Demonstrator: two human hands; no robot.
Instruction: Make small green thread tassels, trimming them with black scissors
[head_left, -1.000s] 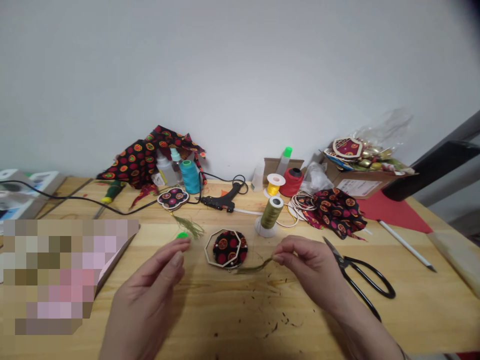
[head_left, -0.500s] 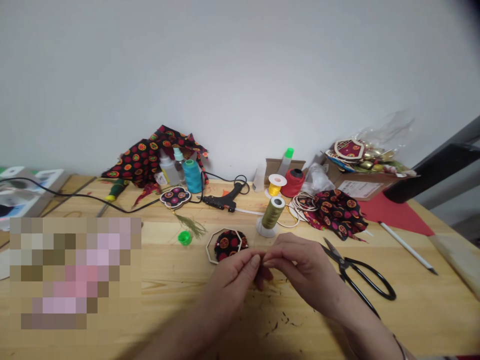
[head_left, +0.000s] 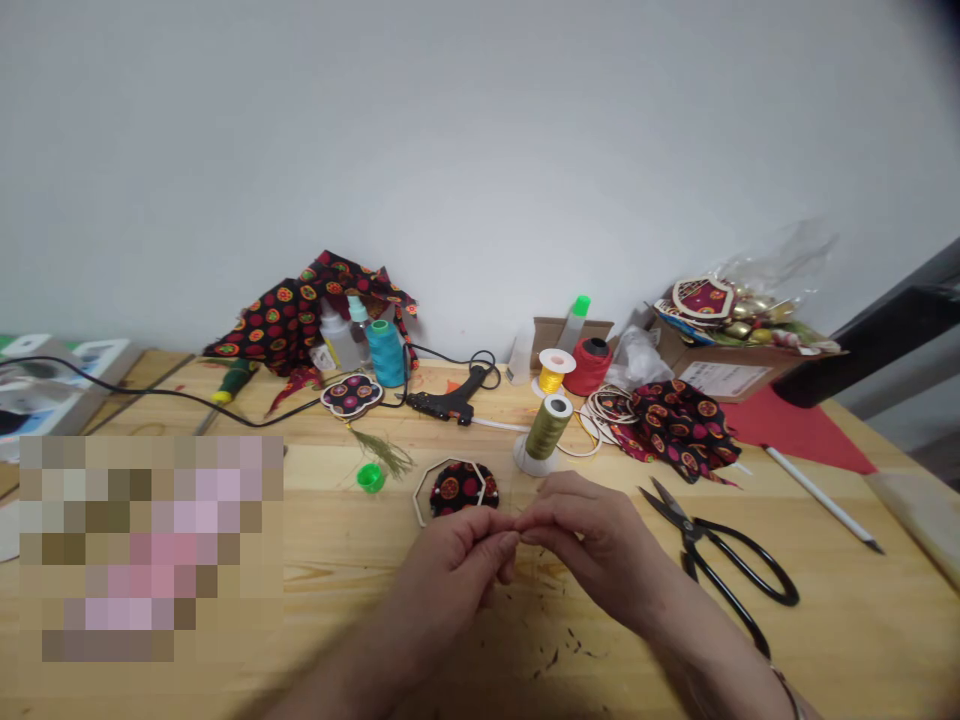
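My left hand (head_left: 457,560) and my right hand (head_left: 589,530) meet fingertip to fingertip over the wooden table, both closed in a pinch. What lies between the fingertips is too small to make out. Just beyond them sits a round piece of dark patterned fabric (head_left: 454,488) with a pale octagonal frame (head_left: 421,492) around part of it. A spool of olive thread (head_left: 547,428) stands upright behind my right hand. Black-handled scissors (head_left: 694,530) lie partly open to the right, next to my right forearm.
Behind are a glue gun (head_left: 450,402), a teal thread cone (head_left: 387,352), a red thread cone (head_left: 589,366) and a green cup (head_left: 370,478). A cardboard box (head_left: 720,375) and a white pencil (head_left: 821,495) are at right. Blurred blocks hide the lower left.
My fingertips have come closer together and turned slightly. The dark reddish piece seen below them before is now hidden. The view has shifted slightly.
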